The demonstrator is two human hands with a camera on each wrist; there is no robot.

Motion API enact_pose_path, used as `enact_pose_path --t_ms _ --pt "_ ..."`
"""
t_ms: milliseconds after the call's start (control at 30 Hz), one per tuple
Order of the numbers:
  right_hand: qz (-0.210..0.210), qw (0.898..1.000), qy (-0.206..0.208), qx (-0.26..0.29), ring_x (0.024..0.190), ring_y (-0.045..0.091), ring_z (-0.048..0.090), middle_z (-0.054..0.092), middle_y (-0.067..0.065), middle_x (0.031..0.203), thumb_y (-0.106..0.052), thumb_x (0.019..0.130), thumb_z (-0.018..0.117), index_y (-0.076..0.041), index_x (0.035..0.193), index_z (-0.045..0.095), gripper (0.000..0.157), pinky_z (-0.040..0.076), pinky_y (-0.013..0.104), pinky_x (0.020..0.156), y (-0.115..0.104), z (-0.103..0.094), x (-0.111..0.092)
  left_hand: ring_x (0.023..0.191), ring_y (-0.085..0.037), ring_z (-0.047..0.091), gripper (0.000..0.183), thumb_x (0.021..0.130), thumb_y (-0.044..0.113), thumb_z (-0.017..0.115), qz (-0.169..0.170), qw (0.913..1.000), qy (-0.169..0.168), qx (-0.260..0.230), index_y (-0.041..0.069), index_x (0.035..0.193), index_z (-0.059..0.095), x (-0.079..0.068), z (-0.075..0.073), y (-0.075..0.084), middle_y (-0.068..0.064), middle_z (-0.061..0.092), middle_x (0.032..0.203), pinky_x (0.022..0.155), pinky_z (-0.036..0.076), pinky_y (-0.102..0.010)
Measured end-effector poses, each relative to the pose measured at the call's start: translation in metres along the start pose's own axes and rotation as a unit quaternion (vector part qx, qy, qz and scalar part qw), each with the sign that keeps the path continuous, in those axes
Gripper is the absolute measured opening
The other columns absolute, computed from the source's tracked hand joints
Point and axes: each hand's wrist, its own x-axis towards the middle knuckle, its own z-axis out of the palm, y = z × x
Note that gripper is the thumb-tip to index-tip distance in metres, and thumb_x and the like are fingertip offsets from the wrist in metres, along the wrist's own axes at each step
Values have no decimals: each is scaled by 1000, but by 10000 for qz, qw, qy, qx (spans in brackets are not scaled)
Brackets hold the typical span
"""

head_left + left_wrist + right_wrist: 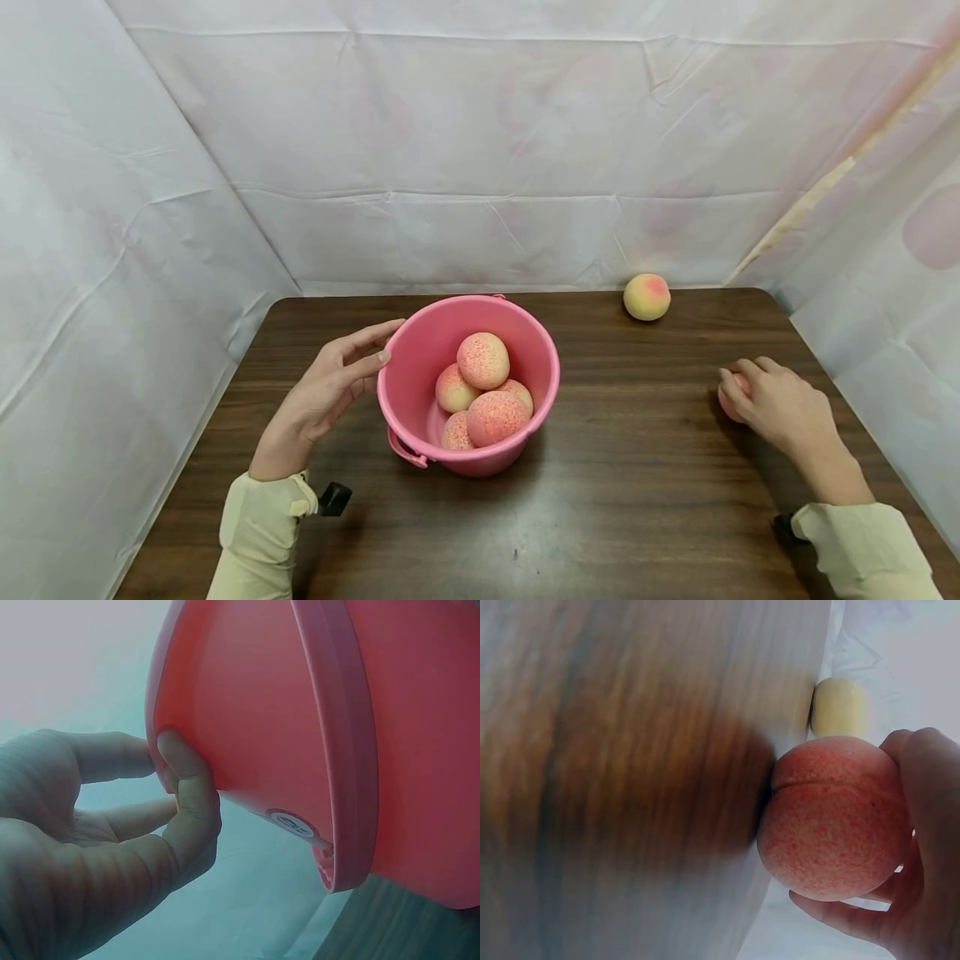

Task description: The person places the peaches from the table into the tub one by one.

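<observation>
A pink bucket (pixel 468 467) stands on the table, with several peaches (pixel 483 361) inside it. At the bucket's left side, my left hand (pixel 326 379) pinches the rim between thumb and fingers, seen close up in the left wrist view, where the bucket (pixel 247 690) fills much of the picture. Far to the right, my right hand (pixel 783 404) grips a reddish peach (pixel 836 825) low at the tabletop. Most of that peach is hidden under the hand in the head view. Its speckled skin and crease show in the right wrist view.
Another peach (pixel 647 297), yellow with a red patch, sits at the table's back edge, right of the bucket. The dark wooden table (pixel 600 517) is bordered by white sheeting (pixel 450 150) behind and at both sides. The bucket's handle (pixel 405 450) hangs down at its front left.
</observation>
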Motion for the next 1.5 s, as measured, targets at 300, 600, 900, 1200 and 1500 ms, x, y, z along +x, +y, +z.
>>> enact_pose_path --t_ms 300,600,900,1200,1500 --pt "-160 9996 182 109 87 48 63 63 22 113 -47 101 45 -9 115 65 45 45 58 49 -18 -14 2 108 -23 65 50 99 10 56 2 10000 -7 27 9 148 44 -1 -1 0 -18 46 136 82 62 -34" --pt "-332 9985 375 229 86 40 64 64 17 112 -47 100 48 -14 113 67 40 44 52 47 -48 -36 8 108 -21 65 50 100 11 56 -12 10000 5 37 11 148 44 -1 0 3 -18 46 137 82 62 -34" --pt "-580 9964 563 248 101 35 63 64 9 117 -46 100 47 -19 113 68 36 49 58 59 -82 -56 9 108 -21 66 50 100 10 56 -52 10000 10 17 10 148 43 -1 1 2 -17 46 140 82 62 -33" --pt "-1244 9847 1198 248 98 24 60 64 -1 110 -36 97 56 -23 107 68 20 49 53 61 -119 -78 8 107 -20 65 50 100 11 56 -21 10000 -7 63 10 148 44 0 -1 2 -16 47 135 83 62 -34" --pt "-1897 9662 1708 370 90 23 59 63 2 101 -35 93 62 -19 100 67 19 49 49 58 -152 -94 18 104 -18 65 50 100 10 56 -30 10000 21 22 9 148 44 1 0 3 -14 48 128 79 62 -33"
